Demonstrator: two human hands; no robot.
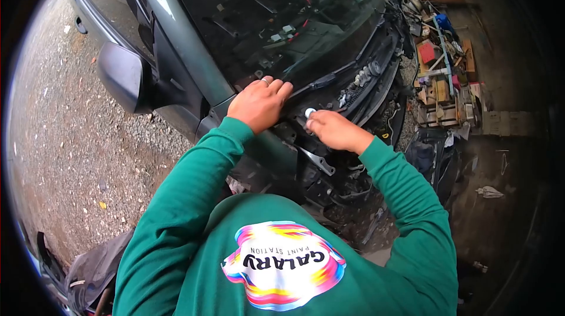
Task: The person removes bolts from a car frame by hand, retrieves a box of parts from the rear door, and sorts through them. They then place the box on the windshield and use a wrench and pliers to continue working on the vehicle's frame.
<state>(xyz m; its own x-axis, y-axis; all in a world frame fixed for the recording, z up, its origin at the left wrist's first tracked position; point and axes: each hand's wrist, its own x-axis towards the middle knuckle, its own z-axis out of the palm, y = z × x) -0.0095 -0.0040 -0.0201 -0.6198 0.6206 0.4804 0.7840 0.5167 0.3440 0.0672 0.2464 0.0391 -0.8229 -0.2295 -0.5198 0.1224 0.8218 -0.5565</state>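
My left hand (259,105) rests on the car at the lower corner of the windshield (288,27), fingers bent downward and close together, a ring on one of them. No object shows in it. To its right, my right hand (338,130) is closed around a small tool with a round whitish end (310,113). The rest of that tool is hidden by my fingers. It is over the corner of the cowl, beside the wiper arm (323,82). Below it a bare metal bracket (318,161) sticks out of the exposed front of the car.
A black side mirror (122,74) juts out at the left, above gravel ground (76,157). Loose tools and boxes lie in a cluttered pile (438,74) at the right. Dark parts and wiring (335,189) lie exposed in front of my body.
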